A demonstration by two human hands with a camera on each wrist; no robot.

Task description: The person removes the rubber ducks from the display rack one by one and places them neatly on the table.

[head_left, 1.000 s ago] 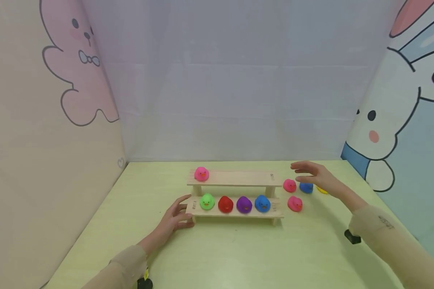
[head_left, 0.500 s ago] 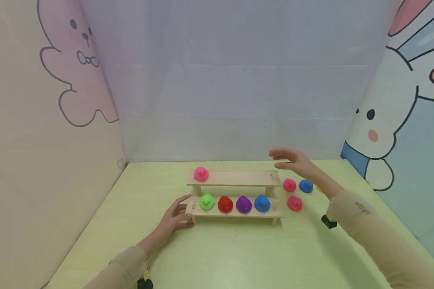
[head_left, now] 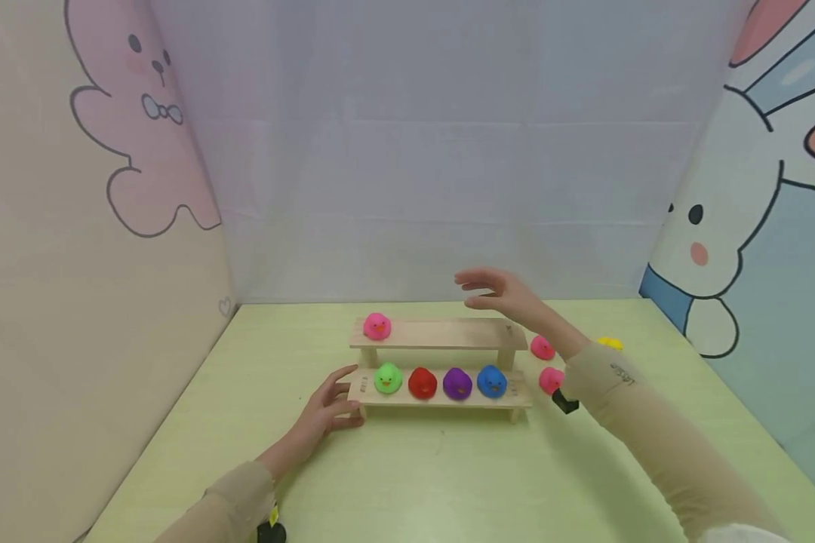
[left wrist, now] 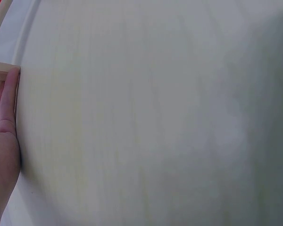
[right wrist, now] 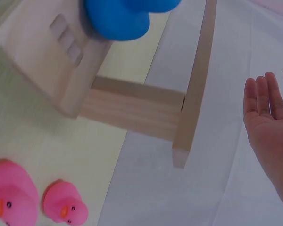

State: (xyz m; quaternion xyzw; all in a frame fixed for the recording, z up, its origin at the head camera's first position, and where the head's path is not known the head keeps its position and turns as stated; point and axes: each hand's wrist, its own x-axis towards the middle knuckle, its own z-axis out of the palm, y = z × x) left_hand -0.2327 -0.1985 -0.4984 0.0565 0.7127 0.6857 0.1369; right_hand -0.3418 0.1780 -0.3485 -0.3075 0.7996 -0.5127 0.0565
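One round, bright-pink toy duck (head_left: 377, 326) sits top-left on the pale two-tier wooden rack (head_left: 519, 392) my left hand (head_left: 321, 412) grips, and my empty right hand (head_left: 505, 294), fingers loose, swings in over the upper tier (head_left: 448, 332), nearing the duck but, I judge, adding nothing yet.

Table (head_left: 407, 475), cloth-walled
Yellow-green, below right hand (head_left: 505, 292); lilac cloth (head_left: 407, 173), creased, beyond it; beige cloth (head_left: 41, 317), pink animal (head_left: 132, 128), to its left; blue cloth (head_left: 788, 332), rabbit (head_left: 733, 188), to its right.
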